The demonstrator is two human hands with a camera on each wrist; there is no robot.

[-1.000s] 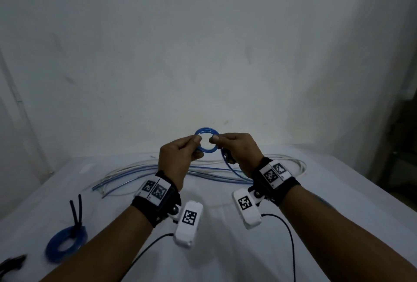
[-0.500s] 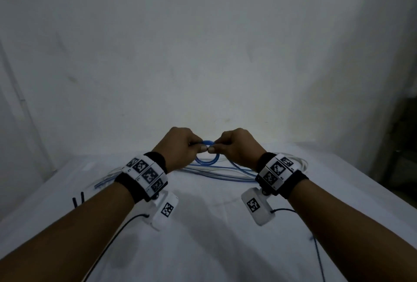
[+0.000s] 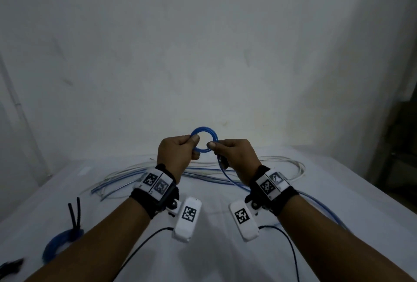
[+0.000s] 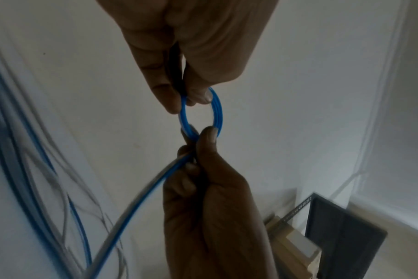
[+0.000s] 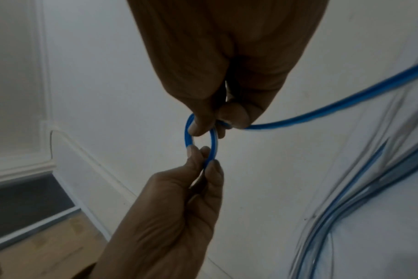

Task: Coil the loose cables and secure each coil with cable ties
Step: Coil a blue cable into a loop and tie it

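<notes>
A small coil of blue cable (image 3: 204, 129) stands upright in the air above the table, held between both hands. My left hand (image 3: 194, 144) pinches its left side with thumb and forefinger. My right hand (image 3: 212, 145) pinches its right side, and the cable's loose tail (image 3: 228, 177) drops from that hand to the table. In the left wrist view the left hand (image 4: 191, 98) grips the coil (image 4: 218, 111) from above and the right hand (image 4: 208, 136) from below. The right wrist view shows the right hand (image 5: 203, 128), the coil (image 5: 213, 143) and the tail (image 5: 346, 98).
Loose white and blue cables (image 3: 140, 173) lie across the far part of the white-covered table (image 3: 214, 263). A tied blue coil (image 3: 58, 243) with black tie ends (image 3: 74, 211) sits front left. A black object (image 3: 11, 266) lies at the left edge. Dark furniture (image 3: 401, 146) stands right.
Half a second ago both hands were turned over and lower, with the coil nearly flat between them. Now they have lifted and turned back, and the coil stands upright again.
</notes>
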